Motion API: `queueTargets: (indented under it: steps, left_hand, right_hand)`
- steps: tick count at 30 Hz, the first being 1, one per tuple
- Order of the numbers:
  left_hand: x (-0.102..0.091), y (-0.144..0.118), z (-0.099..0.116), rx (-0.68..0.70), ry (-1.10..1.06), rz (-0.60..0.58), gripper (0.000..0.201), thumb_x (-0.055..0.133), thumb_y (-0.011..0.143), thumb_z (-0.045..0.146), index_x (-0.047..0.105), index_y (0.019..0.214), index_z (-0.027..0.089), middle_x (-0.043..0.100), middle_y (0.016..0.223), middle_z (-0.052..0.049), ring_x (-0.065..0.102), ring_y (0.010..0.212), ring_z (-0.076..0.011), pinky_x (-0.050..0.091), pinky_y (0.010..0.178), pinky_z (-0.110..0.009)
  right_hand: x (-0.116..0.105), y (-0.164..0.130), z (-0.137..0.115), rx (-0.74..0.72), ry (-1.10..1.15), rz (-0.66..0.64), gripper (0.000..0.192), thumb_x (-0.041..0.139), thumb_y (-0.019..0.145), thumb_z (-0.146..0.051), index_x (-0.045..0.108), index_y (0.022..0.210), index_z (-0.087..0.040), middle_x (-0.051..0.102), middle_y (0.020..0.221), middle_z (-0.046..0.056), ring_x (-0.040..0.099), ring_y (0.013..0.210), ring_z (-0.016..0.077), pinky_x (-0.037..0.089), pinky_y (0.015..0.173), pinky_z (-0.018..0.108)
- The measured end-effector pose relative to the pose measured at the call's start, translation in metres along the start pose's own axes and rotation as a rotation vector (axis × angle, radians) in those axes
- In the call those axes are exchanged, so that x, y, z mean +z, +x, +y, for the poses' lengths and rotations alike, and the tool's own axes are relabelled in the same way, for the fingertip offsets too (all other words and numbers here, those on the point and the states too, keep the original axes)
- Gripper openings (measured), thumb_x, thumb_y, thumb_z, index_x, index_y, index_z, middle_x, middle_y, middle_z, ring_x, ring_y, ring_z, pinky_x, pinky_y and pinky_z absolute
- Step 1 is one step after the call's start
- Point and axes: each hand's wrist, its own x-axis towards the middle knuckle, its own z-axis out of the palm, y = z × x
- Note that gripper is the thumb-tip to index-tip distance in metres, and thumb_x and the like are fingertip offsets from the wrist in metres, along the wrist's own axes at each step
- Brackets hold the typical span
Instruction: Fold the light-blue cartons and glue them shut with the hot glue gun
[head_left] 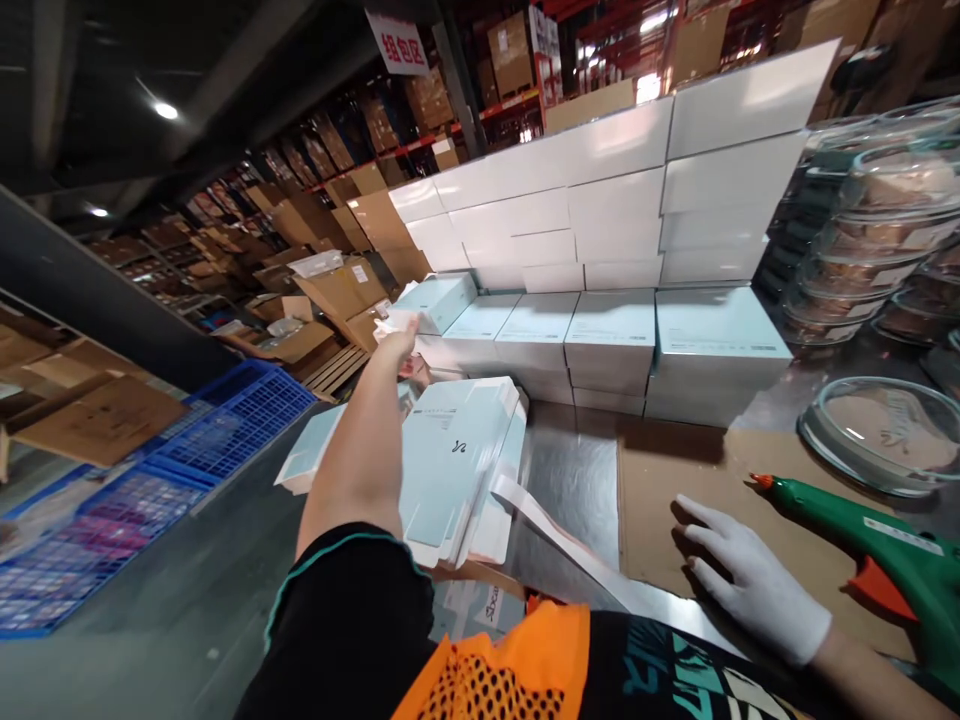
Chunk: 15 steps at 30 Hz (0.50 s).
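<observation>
My left hand [401, 345] reaches out to the far left end of a row of boxes. It grips the near left end of a light-blue box [444, 302], which sits on top of that row; some of its fingers are hidden. Below my forearm lies a stack of flattened light-blue cartons [457, 460] with white edges. My right hand [742, 575], in a white glove, rests with fingers spread on a brown cardboard sheet [675, 480]. Beside it lies a green glue gun [847, 530] with an orange tip and trigger.
Behind the blue-topped boxes [611, 318] rises a wall of stacked white boxes [622, 210]. Round clear-lidded containers [885, 250] are piled at right, with one more [892, 430] nearer. A white strip [570, 545] crosses the metal table. Blue crates [225, 430] stand on the floor at left.
</observation>
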Motion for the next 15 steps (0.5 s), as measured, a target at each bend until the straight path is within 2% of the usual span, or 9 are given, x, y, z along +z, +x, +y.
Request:
queueTargets:
  steps: [2, 4, 7, 9, 11, 13, 15]
  left_hand:
    - [-0.021, -0.019, -0.022, -0.088, 0.252, -0.086, 0.061, 0.089, 0.075, 0.068, 0.071, 0.090, 0.012, 0.073, 0.076, -0.018, 0.074, 0.076, -0.0369, 0.059, 0.062, -0.040]
    - [-0.039, -0.044, -0.046, -0.119, 0.548, -0.214, 0.058, 0.099, 0.060, 0.060, 0.072, 0.082, 0.014, 0.073, 0.071, -0.016, 0.075, 0.073, -0.0379, 0.059, 0.063, -0.041]
    - [-0.055, -0.078, -0.074, -0.081, 0.880, -0.336, 0.054, 0.099, 0.058, 0.057, 0.071, 0.078, 0.016, 0.075, 0.075, -0.014, 0.076, 0.077, -0.0368, 0.059, 0.069, -0.040]
    - [-0.058, -0.094, -0.080, -0.049, 0.940, -0.287, 0.052, 0.096, 0.062, 0.057, 0.070, 0.080, 0.015, 0.078, 0.084, -0.018, 0.077, 0.089, -0.0413, 0.060, 0.078, -0.044]
    - [-0.061, -0.105, -0.075, 0.032, 0.929, -0.149, 0.052, 0.095, 0.065, 0.053, 0.070, 0.090, 0.015, 0.079, 0.101, -0.023, 0.075, 0.109, -0.0479, 0.059, 0.089, -0.049]
    - [-0.063, -0.116, -0.061, 0.160, 0.781, 0.038, 0.056, 0.097, 0.061, 0.042, 0.070, 0.102, 0.015, 0.079, 0.117, -0.026, 0.069, 0.123, -0.0517, 0.056, 0.099, -0.054]
    - [-0.064, -0.133, -0.042, 0.290, 0.581, 0.141, 0.057, 0.094, 0.063, 0.041, 0.070, 0.107, 0.015, 0.079, 0.121, -0.023, 0.071, 0.122, -0.0469, 0.056, 0.100, -0.052]
  right_hand:
    - [0.000, 0.002, 0.000, -0.017, 0.002, -0.005, 0.029, 0.053, 0.101, -0.029, 0.081, 0.110, -0.023, 0.074, 0.141, 0.017, 0.078, 0.120, 0.0322, 0.068, 0.098, 0.044]
    - [0.000, 0.005, -0.001, -0.039, -0.003, -0.004, 0.031, 0.051, 0.101, -0.028, 0.081, 0.107, -0.022, 0.074, 0.141, 0.018, 0.078, 0.119, 0.0331, 0.068, 0.096, 0.045]
    - [0.001, 0.008, -0.001, -0.040, 0.000, 0.002, 0.032, 0.049, 0.101, -0.028, 0.081, 0.104, -0.022, 0.075, 0.140, 0.018, 0.078, 0.118, 0.0344, 0.069, 0.094, 0.047]
    - [0.003, 0.008, 0.000, -0.012, 0.024, -0.006, 0.032, 0.050, 0.101, -0.029, 0.081, 0.103, -0.023, 0.074, 0.141, 0.017, 0.078, 0.119, 0.0342, 0.068, 0.096, 0.047]
    - [0.005, 0.006, 0.001, 0.031, 0.066, -0.028, 0.032, 0.051, 0.100, -0.030, 0.082, 0.104, -0.024, 0.074, 0.142, 0.016, 0.077, 0.122, 0.0345, 0.067, 0.100, 0.048]
    - [0.007, 0.004, 0.003, 0.096, 0.128, -0.055, 0.030, 0.054, 0.098, -0.032, 0.082, 0.103, -0.024, 0.073, 0.144, 0.016, 0.075, 0.126, 0.0362, 0.066, 0.104, 0.052]
    - [0.006, 0.005, 0.001, 0.204, 0.231, -0.064, 0.033, 0.058, 0.096, -0.042, 0.082, 0.108, -0.022, 0.071, 0.146, 0.019, 0.072, 0.131, 0.0386, 0.062, 0.109, 0.056]
